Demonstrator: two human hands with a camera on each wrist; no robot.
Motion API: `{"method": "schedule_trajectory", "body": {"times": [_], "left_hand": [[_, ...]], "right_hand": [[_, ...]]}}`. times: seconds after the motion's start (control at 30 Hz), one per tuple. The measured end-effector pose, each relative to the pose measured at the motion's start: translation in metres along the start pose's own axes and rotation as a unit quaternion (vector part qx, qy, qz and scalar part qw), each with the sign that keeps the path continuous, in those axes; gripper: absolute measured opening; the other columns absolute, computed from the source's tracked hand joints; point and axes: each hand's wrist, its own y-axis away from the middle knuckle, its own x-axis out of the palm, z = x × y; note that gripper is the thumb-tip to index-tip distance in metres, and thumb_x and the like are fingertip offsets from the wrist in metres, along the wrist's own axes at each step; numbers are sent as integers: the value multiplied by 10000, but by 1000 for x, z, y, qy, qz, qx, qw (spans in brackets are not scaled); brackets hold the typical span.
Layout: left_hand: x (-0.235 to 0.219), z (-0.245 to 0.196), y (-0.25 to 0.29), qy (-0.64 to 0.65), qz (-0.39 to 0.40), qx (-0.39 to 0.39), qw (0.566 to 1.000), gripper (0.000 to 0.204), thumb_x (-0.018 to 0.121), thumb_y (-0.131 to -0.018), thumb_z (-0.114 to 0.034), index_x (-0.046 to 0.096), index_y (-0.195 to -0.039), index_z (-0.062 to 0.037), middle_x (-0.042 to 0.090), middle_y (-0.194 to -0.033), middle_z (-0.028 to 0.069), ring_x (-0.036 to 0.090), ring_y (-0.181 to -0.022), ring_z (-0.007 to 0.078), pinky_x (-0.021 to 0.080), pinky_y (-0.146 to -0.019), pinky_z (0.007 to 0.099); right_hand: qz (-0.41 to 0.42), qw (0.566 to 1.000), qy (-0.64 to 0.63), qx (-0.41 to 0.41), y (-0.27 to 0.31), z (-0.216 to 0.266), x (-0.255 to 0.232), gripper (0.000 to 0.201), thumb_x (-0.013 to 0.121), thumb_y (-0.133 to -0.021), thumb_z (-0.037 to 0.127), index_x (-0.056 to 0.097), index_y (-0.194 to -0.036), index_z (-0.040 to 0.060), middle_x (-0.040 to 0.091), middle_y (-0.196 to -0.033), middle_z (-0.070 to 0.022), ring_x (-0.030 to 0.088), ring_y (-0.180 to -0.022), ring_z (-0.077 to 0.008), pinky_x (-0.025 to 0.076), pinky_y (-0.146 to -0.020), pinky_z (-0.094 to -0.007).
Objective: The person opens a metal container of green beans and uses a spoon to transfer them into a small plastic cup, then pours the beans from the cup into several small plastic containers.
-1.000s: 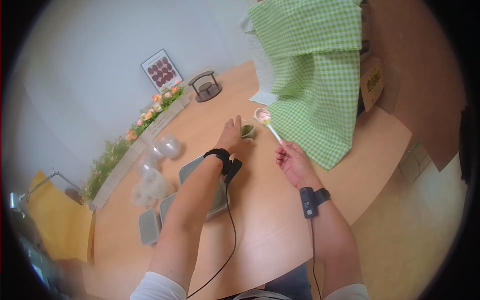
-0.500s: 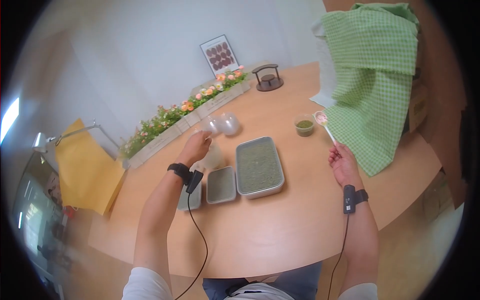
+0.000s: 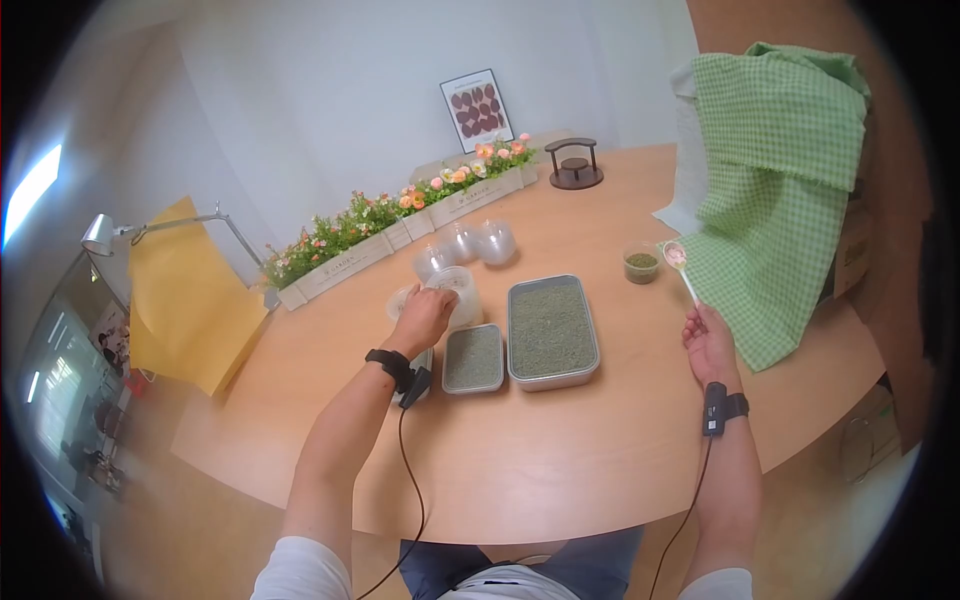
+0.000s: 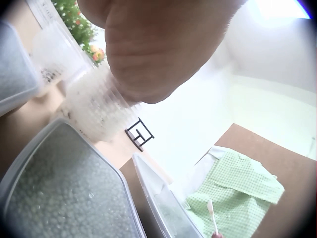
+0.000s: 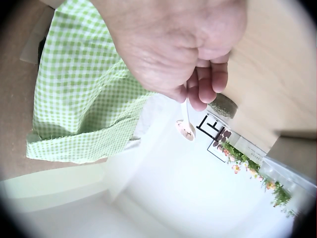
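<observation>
My left hand (image 3: 425, 318) is at the rim of a translucent plastic cup (image 3: 460, 288), fingers bent down at its opening. In the left wrist view the same cup (image 4: 94, 106) has small dark bits inside, and the fingertips are hidden in or behind it; I cannot tell whether they pinch anything. Another translucent cup (image 4: 57, 54) stands beside it. Out to the right, my right hand (image 3: 710, 343) holds a white spoon (image 3: 684, 270) by its handle, with pinkish bits in the bowl. Near the spoon's bowl stands a small clear cup (image 3: 641, 263) of green material.
Before the cups stand a large tray (image 3: 552, 330) and a smaller tray (image 3: 473, 358) of grey-green granules. Clear plastic globes (image 3: 495, 242) lie behind, near a flower planter (image 3: 420, 215). A dark stand (image 3: 576, 172) is farther back. Green checked cloth (image 3: 780, 200) drapes the right side.
My left hand has gone from beside the small green-filled cup, leftward to the translucent cup. The right hand keeps holding the spoon near the cloth. The head view has swung left.
</observation>
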Motion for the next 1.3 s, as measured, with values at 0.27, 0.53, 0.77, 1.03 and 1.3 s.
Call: {"method": "schedule_trajectory", "body": {"times": [0.27,0.53,0.77,1.03,1.3], "left_hand": [[-15,-13,-8,81,-6,-69,994,221,679,-914,-205,679,-834,1,670,-795,214,640,-783,422,488,-728,494],[-37,-29,-7,67,-168,15,983,161,670,-925,-154,692,-859,-9,673,-886,188,630,-934,405,493,-860,461],[-64,-151,81,162,-102,127,973,126,755,-860,-107,682,-930,-33,703,-997,143,665,-1038,337,491,-1011,481],[-5,-211,148,281,-6,166,945,130,774,-836,-129,692,-893,-46,693,-961,95,660,-1039,299,494,-985,487],[-11,-216,140,242,27,110,964,288,749,-887,-256,673,-1070,-47,610,-1220,171,523,-1305,330,324,-1170,584]], "right_hand": [[8,1000,10,-1,-3,-1,-3,128,657,-996,196,616,-1051,88,625,-865,-9,582,-761,-89,508,-680,-228],[-3,1000,10,3,-1,1,-1,92,663,-983,188,645,-1010,102,638,-848,3,590,-734,-82,514,-658,-236],[-2,1000,11,12,-8,-1,-9,110,658,-994,184,638,-1028,81,634,-875,-15,584,-754,-93,513,-677,-236],[0,1000,3,5,-3,2,-5,100,675,-982,165,647,-1017,75,646,-862,-17,595,-752,-93,516,-687,-236],[-5,1000,10,3,0,3,-2,105,691,-974,183,644,-979,89,645,-844,-9,595,-733,-88,521,-685,-239]]}}
